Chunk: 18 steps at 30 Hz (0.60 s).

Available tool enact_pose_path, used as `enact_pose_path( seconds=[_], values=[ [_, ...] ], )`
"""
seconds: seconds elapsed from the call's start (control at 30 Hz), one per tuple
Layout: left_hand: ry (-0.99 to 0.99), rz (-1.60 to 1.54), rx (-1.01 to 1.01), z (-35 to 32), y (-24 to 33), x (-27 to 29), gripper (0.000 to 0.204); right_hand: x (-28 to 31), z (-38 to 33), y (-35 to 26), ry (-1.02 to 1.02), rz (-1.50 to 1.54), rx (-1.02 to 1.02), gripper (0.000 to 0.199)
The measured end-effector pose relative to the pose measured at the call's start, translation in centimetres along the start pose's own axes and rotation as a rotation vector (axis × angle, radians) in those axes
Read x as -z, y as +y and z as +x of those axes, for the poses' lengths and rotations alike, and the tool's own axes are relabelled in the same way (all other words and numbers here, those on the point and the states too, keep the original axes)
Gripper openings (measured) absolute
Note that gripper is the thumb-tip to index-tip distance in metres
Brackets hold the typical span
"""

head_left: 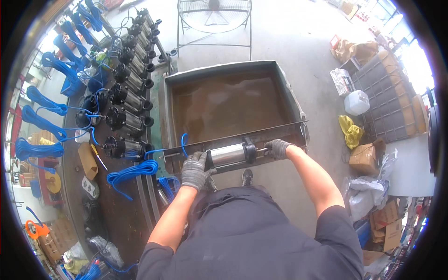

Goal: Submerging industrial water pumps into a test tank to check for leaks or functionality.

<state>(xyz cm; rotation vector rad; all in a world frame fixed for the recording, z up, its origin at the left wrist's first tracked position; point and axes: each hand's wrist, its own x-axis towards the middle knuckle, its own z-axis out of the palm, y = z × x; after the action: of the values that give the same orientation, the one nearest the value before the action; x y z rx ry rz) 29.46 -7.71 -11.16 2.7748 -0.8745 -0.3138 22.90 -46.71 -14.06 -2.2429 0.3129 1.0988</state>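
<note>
A submersible pump (227, 154) with a shiny steel barrel and black ends lies sideways across the near edge of a water tank (288, 88). My gloved left hand (193, 171) is closed round its left black end, where a blue cable (184, 144) rises. At the pump's other end, my gloved right hand (278, 149) grips a short metal fitting (262, 152) that sticks out of the black outlet. The fingertips of that hand are partly hidden. A coil of blue cable (135, 172) rests on the bench to the left of my left hand.
Brown water fills the tank, and a metal bar (275, 129) crosses its near side. Several similar pumps (126, 122) with blue cable coils line the dark bench (119, 205) at left. Beyond the tank stands a large fan (214, 14). A white jug (357, 102) and cardboard box (364, 157) sit at right.
</note>
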Motion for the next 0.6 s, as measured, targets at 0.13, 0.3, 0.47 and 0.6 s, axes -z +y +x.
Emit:
enact_pose_path(
  seconds=[0.13,0.3,0.47,0.6],
  values=[
    [-0.069,0.012,0.027,0.1,0.1,0.3,0.086,-1.5,-0.5,1.2,0.226,-0.283,0.196,0.023],
    [-0.092,0.031,0.034,0.2,0.5,0.6,0.089,-3.9,-0.2,1.0,0.571,-0.088,0.231,0.027],
    [-0.079,0.028,0.028,0.1,0.7,0.7,0.087,-0.4,-0.3,-0.3,-0.032,0.429,-0.219,0.063],
    [-0.080,0.030,0.057,0.1,0.6,0.5,0.086,-0.1,-0.5,-0.6,-0.008,0.719,-0.250,0.058]
  ],
)
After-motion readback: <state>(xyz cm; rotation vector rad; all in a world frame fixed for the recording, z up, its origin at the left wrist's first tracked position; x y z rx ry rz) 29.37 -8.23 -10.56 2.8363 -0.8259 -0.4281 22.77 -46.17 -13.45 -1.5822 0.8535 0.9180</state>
